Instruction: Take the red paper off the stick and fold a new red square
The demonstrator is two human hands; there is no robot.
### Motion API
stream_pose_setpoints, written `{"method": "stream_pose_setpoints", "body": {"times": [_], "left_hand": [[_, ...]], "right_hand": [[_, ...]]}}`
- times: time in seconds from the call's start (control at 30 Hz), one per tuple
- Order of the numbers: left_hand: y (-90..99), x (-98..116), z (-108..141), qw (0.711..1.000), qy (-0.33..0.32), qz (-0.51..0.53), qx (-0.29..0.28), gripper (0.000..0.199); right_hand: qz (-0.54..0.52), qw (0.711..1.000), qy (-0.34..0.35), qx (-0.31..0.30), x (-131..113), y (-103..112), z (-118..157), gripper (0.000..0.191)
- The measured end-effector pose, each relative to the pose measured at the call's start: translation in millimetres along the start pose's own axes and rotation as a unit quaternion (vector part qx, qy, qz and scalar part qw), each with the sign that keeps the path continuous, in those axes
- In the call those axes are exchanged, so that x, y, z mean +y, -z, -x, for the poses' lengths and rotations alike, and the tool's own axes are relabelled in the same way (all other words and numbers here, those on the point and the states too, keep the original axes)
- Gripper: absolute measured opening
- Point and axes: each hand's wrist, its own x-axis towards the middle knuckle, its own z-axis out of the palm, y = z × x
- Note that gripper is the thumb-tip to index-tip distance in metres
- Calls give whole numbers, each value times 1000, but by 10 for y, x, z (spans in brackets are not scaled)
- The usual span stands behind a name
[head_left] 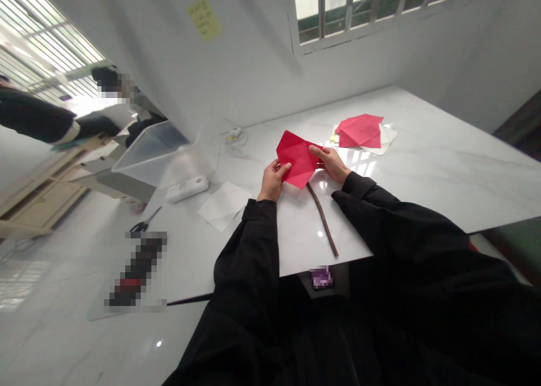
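A creased sheet of red paper [299, 159] is held up above the white table [439, 183], pinched from both sides. At its lower left edge my left hand [273, 180] grips it, thumb on the front face. My right hand [332, 163] has the upper right edge between thumb and fingers. Below the paper lies a thin brown stick [323, 220], its lower end near the table's front edge and its upper end partly hidden by the paper. A white paper sheet [224, 205] rests on the table left of my left hand.
More red sheets [361, 131] lie on pale papers at the back right. On the left are a clear plastic bin [156, 152], a white elongated box [188, 189], scissors [143, 223] and a blurred dark object [137, 270]. A cable [234, 135] lies by the wall. People are at the far left.
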Motion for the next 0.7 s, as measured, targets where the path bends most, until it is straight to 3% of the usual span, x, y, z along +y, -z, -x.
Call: {"method": "stream_pose_setpoints", "body": {"times": [0.1, 0.23, 0.37, 0.5, 0.7], "left_hand": [[32, -26, -21, 999, -9, 22, 28, 58], [65, -46, 4, 998, -7, 40, 48, 56], [62, -84, 63, 996, -29, 43, 66, 56], [35, -112, 117, 995, -55, 34, 80, 56], [-1, -74, 163, 997, -39, 26, 66, 57]], "right_hand": [[-89, 995, -27, -24, -57, 54, 12, 66], [-152, 985, -55, -58, -80, 27, 69, 51], [-128, 984, -58, -111, -52, -55, 131, 45], [-118, 985, -53, -117, -29, -64, 133, 50], [-44, 988, -45, -142, -28, -84, 152, 48]]}}
